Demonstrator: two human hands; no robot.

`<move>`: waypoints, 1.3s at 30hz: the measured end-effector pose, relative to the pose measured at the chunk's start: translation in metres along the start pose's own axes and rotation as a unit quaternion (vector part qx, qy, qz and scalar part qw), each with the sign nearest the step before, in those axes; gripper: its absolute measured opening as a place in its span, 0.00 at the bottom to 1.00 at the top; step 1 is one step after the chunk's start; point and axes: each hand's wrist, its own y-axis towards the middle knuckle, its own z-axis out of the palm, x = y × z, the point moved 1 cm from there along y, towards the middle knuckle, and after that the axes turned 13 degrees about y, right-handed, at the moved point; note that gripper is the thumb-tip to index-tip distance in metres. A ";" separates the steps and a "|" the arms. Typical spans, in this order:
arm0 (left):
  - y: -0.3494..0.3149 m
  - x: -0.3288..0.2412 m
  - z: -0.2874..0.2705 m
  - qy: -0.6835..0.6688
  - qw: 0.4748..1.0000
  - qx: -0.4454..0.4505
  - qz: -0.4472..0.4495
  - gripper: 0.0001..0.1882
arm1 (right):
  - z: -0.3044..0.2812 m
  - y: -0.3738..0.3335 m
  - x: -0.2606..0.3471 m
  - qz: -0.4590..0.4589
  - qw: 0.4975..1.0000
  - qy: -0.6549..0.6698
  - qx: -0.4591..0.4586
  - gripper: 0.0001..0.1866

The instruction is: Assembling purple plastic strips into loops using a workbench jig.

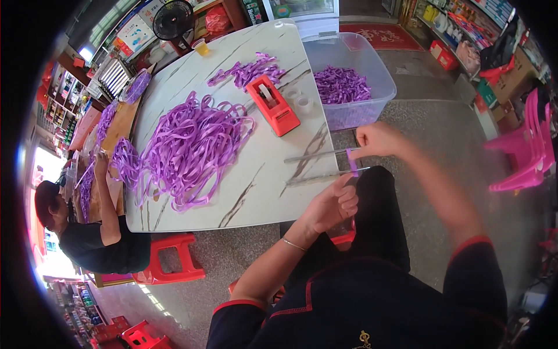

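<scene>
Two thin metal rods (314, 156) stick out past the right edge of the marble-patterned table (273, 192). A short piece of purple ribbon (354, 165) spans the rods near their outer ends. My left hand (336, 203) is below it, fingers curled and fingertips pinched at the ribbon's lower end. From the right, my right hand (378, 141) reaches in slightly blurred, its thumb and fingers closed at the ribbon's upper end. A big tangled heap of purple ribbon (192, 148) lies on the table, left of a red tape dispenser (273, 106).
Clear tape rolls (303, 104) and a smaller ribbon pile (250, 71) lie near the dispenser. A clear plastic bin (381, 87) holding purple ribbon pieces stands beyond my right hand. At left, a co-worker (99, 232) handles ribbon. Pink stools (529, 145) stand far right.
</scene>
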 end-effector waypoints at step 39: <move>0.000 -0.001 0.008 0.010 0.999 -0.042 -0.002 0.19 | 0.059 -0.035 -0.029 0.175 0.664 0.727 0.004 0.12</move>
